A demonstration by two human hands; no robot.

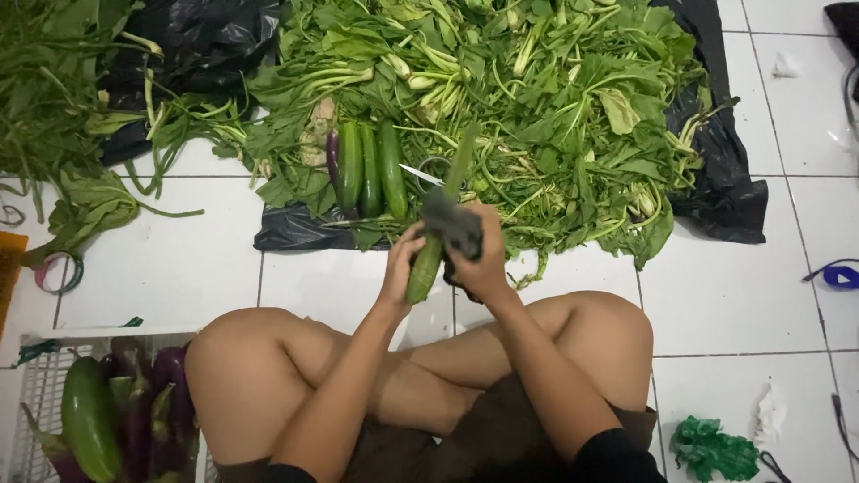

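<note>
Person seated cross-legged, both bare knees raised and spread. Both forearms extend forward from dark sleeves and converge at centre. Left hand: fingers curled closed in a grip, thumb side up. Right hand: closed in a grip, knuckles outward, just beside the left, wrist bent slightly inward.

Cucumbers lie on leafy greens; crate sits left.

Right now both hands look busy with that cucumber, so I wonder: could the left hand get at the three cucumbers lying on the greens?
Probably yes. The three cucumbers lie just beyond the left hand, nothing between, but its grip is on the held cucumber.
</note>
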